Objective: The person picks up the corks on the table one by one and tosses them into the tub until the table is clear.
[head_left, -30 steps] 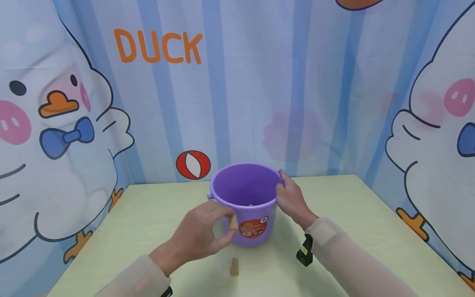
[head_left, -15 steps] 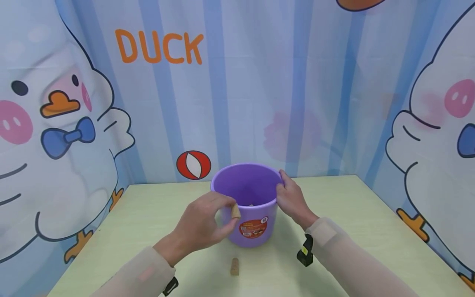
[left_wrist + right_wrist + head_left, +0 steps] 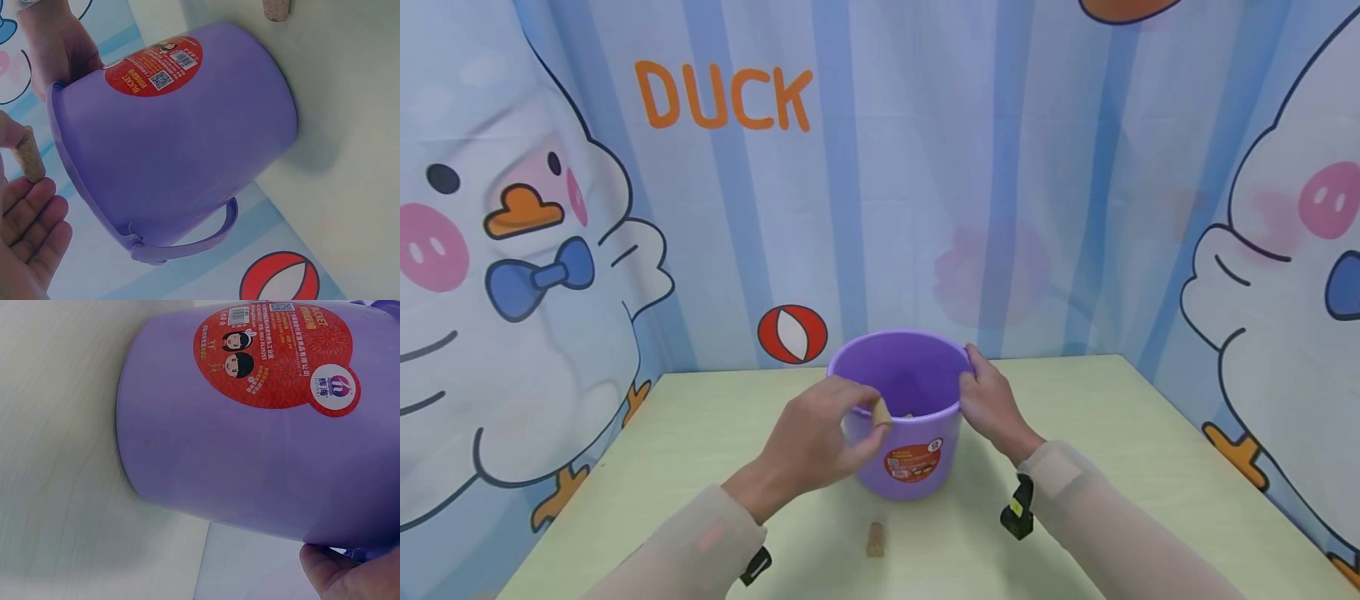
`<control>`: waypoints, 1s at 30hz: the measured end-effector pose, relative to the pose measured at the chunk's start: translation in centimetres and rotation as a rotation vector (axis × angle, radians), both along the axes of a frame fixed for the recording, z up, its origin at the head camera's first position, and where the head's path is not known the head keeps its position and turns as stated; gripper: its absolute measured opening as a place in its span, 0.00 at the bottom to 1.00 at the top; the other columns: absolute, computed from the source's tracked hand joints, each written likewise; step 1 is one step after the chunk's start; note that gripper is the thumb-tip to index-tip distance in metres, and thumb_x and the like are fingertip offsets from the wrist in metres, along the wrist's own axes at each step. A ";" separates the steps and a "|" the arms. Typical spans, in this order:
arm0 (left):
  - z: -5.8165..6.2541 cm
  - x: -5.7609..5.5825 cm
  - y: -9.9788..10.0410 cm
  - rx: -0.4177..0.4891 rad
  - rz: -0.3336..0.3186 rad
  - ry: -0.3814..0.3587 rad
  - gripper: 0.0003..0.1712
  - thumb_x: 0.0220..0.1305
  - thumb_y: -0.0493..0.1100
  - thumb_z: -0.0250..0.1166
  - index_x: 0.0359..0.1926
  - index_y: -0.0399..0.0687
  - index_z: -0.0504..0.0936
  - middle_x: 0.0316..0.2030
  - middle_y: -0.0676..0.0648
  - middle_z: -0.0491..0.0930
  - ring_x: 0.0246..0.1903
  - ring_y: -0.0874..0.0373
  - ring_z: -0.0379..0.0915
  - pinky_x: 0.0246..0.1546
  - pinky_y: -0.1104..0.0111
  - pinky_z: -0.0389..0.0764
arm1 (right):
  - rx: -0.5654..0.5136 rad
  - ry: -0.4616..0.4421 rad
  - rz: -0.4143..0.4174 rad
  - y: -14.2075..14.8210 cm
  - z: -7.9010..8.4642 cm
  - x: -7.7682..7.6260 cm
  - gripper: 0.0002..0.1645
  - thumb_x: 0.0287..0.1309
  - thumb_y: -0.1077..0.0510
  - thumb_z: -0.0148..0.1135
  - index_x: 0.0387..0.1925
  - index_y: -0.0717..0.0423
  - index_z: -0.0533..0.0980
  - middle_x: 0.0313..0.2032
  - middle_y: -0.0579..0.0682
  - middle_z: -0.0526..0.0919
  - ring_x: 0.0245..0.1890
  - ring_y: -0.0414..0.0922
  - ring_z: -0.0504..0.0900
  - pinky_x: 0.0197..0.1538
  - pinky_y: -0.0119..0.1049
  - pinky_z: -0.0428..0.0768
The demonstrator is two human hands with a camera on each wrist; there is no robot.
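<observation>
My left hand (image 3: 812,437) pinches a tan cork stopper (image 3: 881,413) between thumb and fingers, at the near rim of a purple plastic bucket (image 3: 175,137). In the left wrist view the held cork (image 3: 29,154) is tilted beside the bucket's mouth, the other fingers spread below it. My right hand (image 3: 995,402) grips the bucket's right rim; in the right wrist view only part of that hand (image 3: 356,575) shows. A second cork (image 3: 876,540) stands on the table in front of the bucket. Just inside the near rim, a small tan piece (image 3: 908,415) shows, mostly hidden.
The bucket stands upright on a pale yellow table (image 3: 715,417). Its handle (image 3: 194,250) hangs down at the side. Behind and beside the table hangs a blue striped curtain (image 3: 910,167) with duck drawings. A red label (image 3: 912,461) marks the bucket's front.
My left hand has risen slightly and moved right with the cork, from in front of the bucket's wall up to its rim. My right hand and the bucket have stayed in place.
</observation>
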State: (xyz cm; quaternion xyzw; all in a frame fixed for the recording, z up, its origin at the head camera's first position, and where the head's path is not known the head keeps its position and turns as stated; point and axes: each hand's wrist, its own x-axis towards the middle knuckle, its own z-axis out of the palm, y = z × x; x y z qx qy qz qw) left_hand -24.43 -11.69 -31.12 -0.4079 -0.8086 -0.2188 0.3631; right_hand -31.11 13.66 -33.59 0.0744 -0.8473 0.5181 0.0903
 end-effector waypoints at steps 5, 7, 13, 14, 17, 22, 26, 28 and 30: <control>0.3 -0.3 0.4 -0.003 0.035 -0.016 0.07 0.56 0.42 0.73 0.34 0.49 0.83 0.31 0.55 0.83 0.36 0.61 0.81 0.38 0.69 0.85 | -0.001 -0.005 -0.005 0.0 0.0 0.0 0.37 0.76 0.57 0.34 0.81 0.61 0.44 0.80 0.59 0.49 0.79 0.57 0.48 0.78 0.53 0.50; 0.3 -0.5 0.6 -0.003 0.045 -0.031 0.06 0.56 0.42 0.73 0.33 0.50 0.83 0.31 0.55 0.84 0.36 0.60 0.81 0.38 0.69 0.84 | 0.001 -0.006 -0.007 0.0 0.1 0.0 0.37 0.76 0.57 0.34 0.81 0.61 0.44 0.80 0.59 0.49 0.79 0.57 0.47 0.78 0.53 0.49; 0.4 -1.0 1.1 -0.002 0.074 -0.081 0.06 0.58 0.42 0.73 0.32 0.51 0.82 0.30 0.56 0.83 0.36 0.61 0.81 0.38 0.69 0.84 | 0.009 0.000 -0.011 -0.1 0.0 0.0 0.37 0.75 0.57 0.34 0.81 0.62 0.44 0.80 0.58 0.49 0.80 0.56 0.47 0.79 0.53 0.49; 0.4 -1.0 1.1 -0.002 0.079 -0.088 0.06 0.58 0.42 0.73 0.32 0.52 0.82 0.30 0.56 0.82 0.35 0.61 0.81 0.37 0.69 0.84 | 0.009 0.002 -0.011 -0.1 0.0 0.0 0.37 0.75 0.57 0.34 0.81 0.62 0.45 0.80 0.58 0.49 0.80 0.56 0.47 0.79 0.53 0.49; 0.5 -1.2 1.2 -0.005 0.092 -0.092 0.06 0.58 0.42 0.73 0.31 0.52 0.81 0.29 0.57 0.81 0.33 0.62 0.80 0.35 0.70 0.83 | 0.011 0.005 -0.012 -0.1 -0.1 0.0 0.37 0.75 0.57 0.35 0.81 0.62 0.45 0.80 0.59 0.49 0.80 0.57 0.47 0.79 0.53 0.49; 0.8 -1.4 1.4 -0.007 0.121 -0.104 0.06 0.58 0.41 0.72 0.31 0.53 0.81 0.28 0.59 0.80 0.31 0.63 0.77 0.32 0.70 0.80 | 0.014 0.006 -0.015 -0.2 0.0 0.0 0.37 0.75 0.57 0.35 0.81 0.62 0.45 0.80 0.59 0.49 0.79 0.56 0.47 0.79 0.53 0.49; 1.0 -1.6 1.6 -0.013 0.156 -0.147 0.06 0.58 0.42 0.72 0.30 0.55 0.81 0.28 0.60 0.80 0.31 0.65 0.75 0.30 0.71 0.79 | 0.012 -0.001 -0.015 -0.1 0.0 0.0 0.37 0.75 0.57 0.34 0.81 0.61 0.45 0.80 0.58 0.49 0.80 0.56 0.47 0.79 0.53 0.49; 1.0 -1.7 1.6 -0.020 0.174 -0.167 0.05 0.59 0.43 0.72 0.30 0.55 0.82 0.28 0.60 0.80 0.30 0.64 0.75 0.29 0.72 0.78 | 0.013 -0.003 -0.017 -0.1 0.0 0.0 0.37 0.76 0.57 0.34 0.81 0.61 0.45 0.80 0.58 0.49 0.80 0.56 0.47 0.79 0.53 0.49; 1.0 -1.9 1.6 -0.026 0.193 -0.183 0.05 0.60 0.43 0.71 0.30 0.55 0.82 0.28 0.59 0.80 0.30 0.64 0.74 0.29 0.72 0.77 | 0.013 0.000 -0.017 -0.1 0.0 -0.1 0.37 0.76 0.56 0.34 0.81 0.61 0.45 0.80 0.58 0.49 0.80 0.56 0.47 0.79 0.53 0.49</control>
